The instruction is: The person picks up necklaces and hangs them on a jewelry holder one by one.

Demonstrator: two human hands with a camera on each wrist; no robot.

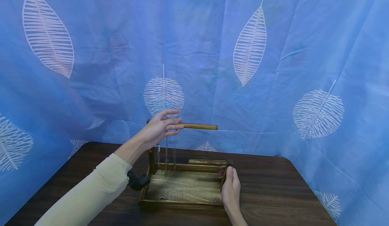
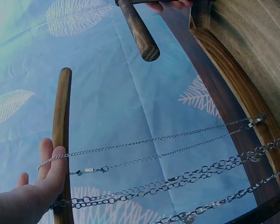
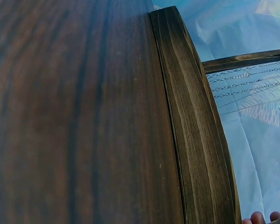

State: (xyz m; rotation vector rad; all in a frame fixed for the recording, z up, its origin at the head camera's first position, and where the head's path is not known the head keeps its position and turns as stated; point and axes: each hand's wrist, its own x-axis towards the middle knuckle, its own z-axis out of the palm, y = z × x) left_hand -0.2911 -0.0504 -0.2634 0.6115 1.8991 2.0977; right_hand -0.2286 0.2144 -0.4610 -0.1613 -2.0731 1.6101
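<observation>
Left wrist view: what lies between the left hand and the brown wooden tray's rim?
Silver metal-link chains hang between left hand and tray rim, as the left wrist view shows.

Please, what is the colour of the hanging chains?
The chains are silver-grey; they show best in the left wrist view.

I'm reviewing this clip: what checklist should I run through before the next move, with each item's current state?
1. Tray steadied: ok, the right hand grips its right end.
2. Left hand at the upper bar: ok.
3. Thin chain clear of the left hand: not ok, it lies across the fingers.
4. Thin chain looped over the upper bar: cannot tell.
5. Thicker chain hanging from the upper bar: ok.
</observation>
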